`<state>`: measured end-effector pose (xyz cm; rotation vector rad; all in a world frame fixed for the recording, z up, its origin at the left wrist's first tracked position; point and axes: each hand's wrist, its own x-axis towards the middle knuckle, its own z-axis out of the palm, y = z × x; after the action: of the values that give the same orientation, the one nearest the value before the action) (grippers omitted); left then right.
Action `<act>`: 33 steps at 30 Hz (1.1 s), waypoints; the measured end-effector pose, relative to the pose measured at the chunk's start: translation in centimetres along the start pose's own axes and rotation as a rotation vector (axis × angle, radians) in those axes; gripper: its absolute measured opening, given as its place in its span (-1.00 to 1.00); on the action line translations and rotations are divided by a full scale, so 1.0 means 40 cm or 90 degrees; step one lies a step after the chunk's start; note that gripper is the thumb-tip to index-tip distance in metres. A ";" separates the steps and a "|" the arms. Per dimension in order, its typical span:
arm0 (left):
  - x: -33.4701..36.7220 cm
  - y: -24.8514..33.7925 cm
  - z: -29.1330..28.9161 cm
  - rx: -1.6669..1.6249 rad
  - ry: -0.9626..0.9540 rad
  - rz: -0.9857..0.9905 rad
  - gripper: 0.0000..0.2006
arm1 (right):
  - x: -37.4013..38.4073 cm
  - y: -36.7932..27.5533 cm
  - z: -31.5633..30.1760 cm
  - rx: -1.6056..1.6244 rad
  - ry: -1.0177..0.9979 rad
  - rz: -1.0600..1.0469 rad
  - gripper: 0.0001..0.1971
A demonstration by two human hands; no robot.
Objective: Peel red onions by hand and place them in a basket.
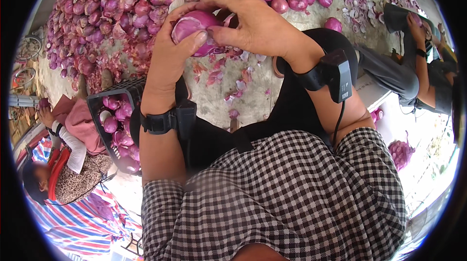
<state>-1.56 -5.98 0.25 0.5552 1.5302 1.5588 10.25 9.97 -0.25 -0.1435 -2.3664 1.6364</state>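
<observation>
Between my two hands is a red onion (194, 23), smooth and purple with pale streaks, held up over the floor. My left hand (177, 39) wraps round its left side, with the thumb pressed across the front. My right hand (248, 22) arches over it from the right; its thumb touches the onion and its fingers bend over the top toward the left hand. The right fingertips are partly hidden behind the onion and the left hand. Loose bits of onion skin (216, 72) lie on the floor below.
A large heap of red onions (97, 22) spreads ahead and to the left. A black crate (127, 88) of onions stands by my left leg. One onion (333, 24) lies beyond my right knee. People sit at work on the left (73, 149) and right (428, 66).
</observation>
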 end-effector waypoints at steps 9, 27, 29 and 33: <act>0.003 -0.005 -0.001 0.166 0.010 0.021 -0.43 | -0.004 -0.015 0.011 -0.094 -0.037 -0.063 -0.55; -0.010 0.033 0.006 0.286 -0.030 -0.022 -0.47 | -0.004 0.023 0.033 -0.082 -0.049 -0.054 -0.66; -0.017 0.029 -0.004 0.278 -0.049 -0.025 -0.46 | -0.002 0.021 0.031 -0.071 -0.051 -0.032 -0.68; -0.018 0.015 -0.016 0.185 -0.047 -0.020 -0.48 | 0.001 -0.011 0.006 -0.064 -0.073 -0.011 -0.65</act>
<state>-1.85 -6.87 0.92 0.7382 1.7120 1.2850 10.19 9.60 0.06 -0.0487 -2.5290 1.5570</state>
